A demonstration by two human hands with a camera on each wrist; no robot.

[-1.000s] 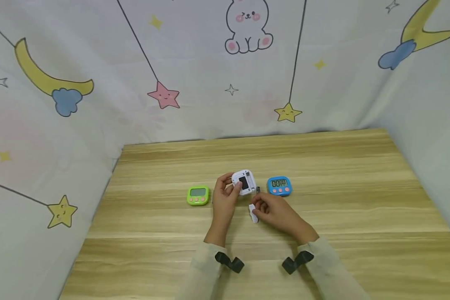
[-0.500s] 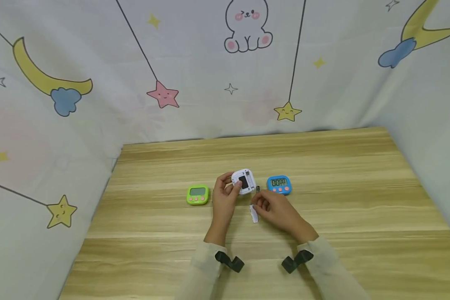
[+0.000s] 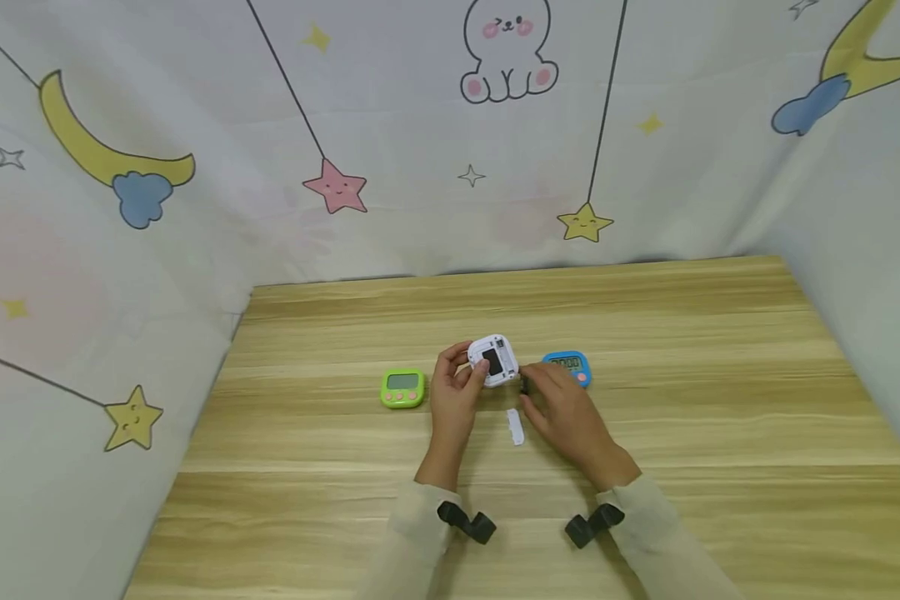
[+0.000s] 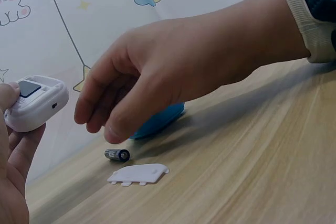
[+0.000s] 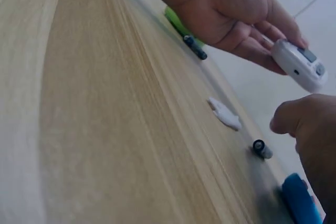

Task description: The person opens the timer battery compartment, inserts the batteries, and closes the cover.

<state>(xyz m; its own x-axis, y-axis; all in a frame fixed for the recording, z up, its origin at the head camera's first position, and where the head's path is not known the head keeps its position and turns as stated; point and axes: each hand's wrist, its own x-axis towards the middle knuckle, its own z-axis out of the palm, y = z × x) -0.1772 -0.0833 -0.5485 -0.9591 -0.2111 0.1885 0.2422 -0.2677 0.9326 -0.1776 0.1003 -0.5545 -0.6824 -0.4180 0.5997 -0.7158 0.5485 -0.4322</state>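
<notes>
My left hand (image 3: 453,400) grips a white digital timer (image 3: 504,360) above the table, its back turned up and the battery bay uncovered. Over a small dark battery (image 4: 116,155) hovers my right hand (image 4: 152,72), thumb and fingers loosely bent with a gap between them and nothing held. That battery lies on the table below the fingertips, apart from them in both wrist views. Nearer the person, the white battery cover (image 3: 516,427) rests flat on the wood.
A green timer (image 3: 402,389) sits left of my left hand, with another battery (image 5: 195,47) beside it. The blue timer (image 3: 579,363) stands just beyond my right hand, partly hidden by it. A printed cloth (image 3: 390,242) hangs behind the table.
My right thumb has come away from the battery cover, which now lies free. The right hand has shifted forward over the battery and spread a little. The left hand keeps its hold.
</notes>
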